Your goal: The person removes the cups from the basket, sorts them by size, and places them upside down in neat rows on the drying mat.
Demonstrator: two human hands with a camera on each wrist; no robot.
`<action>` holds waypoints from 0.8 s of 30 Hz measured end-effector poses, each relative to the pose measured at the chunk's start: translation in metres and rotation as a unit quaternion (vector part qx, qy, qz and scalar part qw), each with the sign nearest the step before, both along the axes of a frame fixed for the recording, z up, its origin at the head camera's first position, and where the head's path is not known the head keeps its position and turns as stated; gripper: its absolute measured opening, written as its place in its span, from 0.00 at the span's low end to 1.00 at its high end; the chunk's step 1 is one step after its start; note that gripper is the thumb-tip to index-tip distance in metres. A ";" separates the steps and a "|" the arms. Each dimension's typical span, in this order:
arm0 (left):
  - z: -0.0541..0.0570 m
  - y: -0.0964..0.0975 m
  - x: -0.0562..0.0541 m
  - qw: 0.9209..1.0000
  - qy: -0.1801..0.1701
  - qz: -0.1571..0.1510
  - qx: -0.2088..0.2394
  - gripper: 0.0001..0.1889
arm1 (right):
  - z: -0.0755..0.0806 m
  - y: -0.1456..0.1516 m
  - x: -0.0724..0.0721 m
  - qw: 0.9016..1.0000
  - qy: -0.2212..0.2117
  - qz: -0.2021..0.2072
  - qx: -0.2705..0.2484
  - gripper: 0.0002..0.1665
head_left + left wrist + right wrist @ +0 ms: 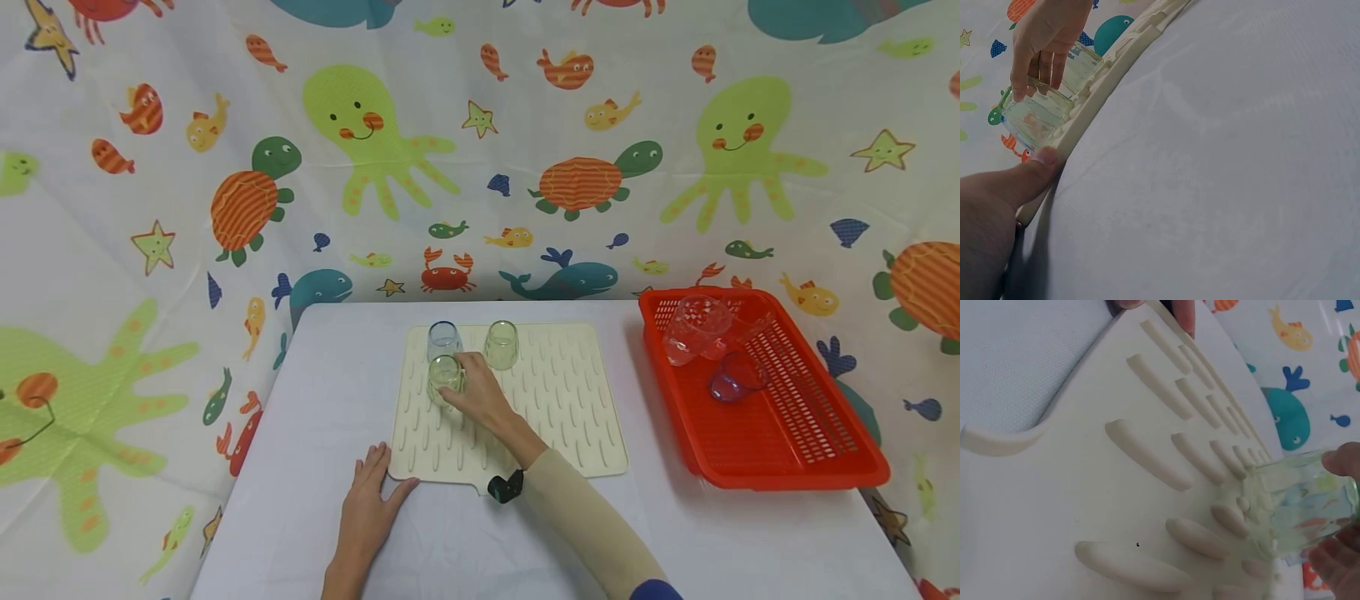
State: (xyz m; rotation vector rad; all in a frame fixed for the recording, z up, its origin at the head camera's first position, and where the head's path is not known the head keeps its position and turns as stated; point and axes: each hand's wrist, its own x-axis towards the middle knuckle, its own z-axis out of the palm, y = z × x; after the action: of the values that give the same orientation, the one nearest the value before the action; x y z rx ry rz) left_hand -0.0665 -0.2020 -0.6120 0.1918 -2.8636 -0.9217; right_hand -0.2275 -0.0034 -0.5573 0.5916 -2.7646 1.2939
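My right hand [480, 392] grips a pale green glass [442, 381] between thumb and fingers, over the left part of a cream ridged drying mat [555, 400]. In the right wrist view, the end of this green glass [1304, 503] meets the mat's ridges. Just behind it stands a bluish glass [441, 336], partly hidden. Another pale green glass [502, 345] stands to the right on the mat. My left hand [367, 500] lies with its fingers extended at the mat's front left corner; in the left wrist view its thumb [1044, 159] touches the mat's edge.
A red plastic basket [675, 433] stands on the right of the white-covered table [330, 375]. It holds a clear pitcher-like vessel [693, 325] and a purplish glass [738, 379]. A curtain with sea animals [465, 225] hangs behind and at the sides.
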 end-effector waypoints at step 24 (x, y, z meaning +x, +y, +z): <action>-0.001 0.000 -0.001 1.000 -0.002 0.004 0.007 0.45 | 0.013 0.013 -0.001 1.000 0.007 -0.001 0.022 0.42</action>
State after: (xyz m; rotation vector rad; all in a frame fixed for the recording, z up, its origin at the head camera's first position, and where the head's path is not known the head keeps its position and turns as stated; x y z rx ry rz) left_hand -0.0674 -0.2023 -0.6133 0.2072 -2.8596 -0.9403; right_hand -0.2281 0.0094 -0.5439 0.5967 -2.7882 1.2266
